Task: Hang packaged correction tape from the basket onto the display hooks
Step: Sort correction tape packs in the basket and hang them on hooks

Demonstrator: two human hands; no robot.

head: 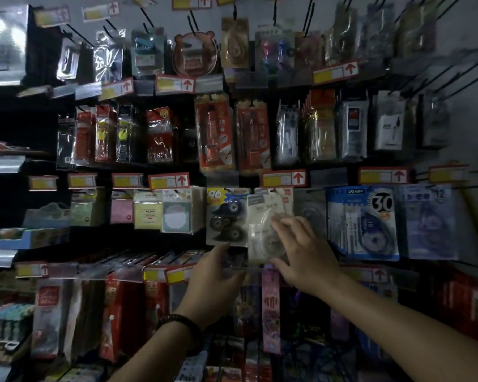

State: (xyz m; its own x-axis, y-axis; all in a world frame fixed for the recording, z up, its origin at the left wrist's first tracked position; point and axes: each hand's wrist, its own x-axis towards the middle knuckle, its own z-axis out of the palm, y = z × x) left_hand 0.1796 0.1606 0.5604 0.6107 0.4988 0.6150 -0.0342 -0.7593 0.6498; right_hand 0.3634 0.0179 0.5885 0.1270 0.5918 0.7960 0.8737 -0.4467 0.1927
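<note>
red 2b pencil packs (215, 136), pastel sticky notes (176, 216), red-arrow price tags (169, 181)

Dimly lit stationery shop aisle. Rows of black metal display hooks (79, 35) on a pale wall carry orange carded pencil packs (214, 133) and blue carded correction tape packs (362, 221). Red-bordered yellow price tags with arrows (283, 178) run beneath each row.

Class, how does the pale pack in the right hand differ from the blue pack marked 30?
The pale pack is greyish; the blue pack is bright blue with a large 30. The right hand grips the pale pack; the blue pack hangs untouched. The pale pack looks narrower than the blue pack. Both show a round dispenser.
</note>
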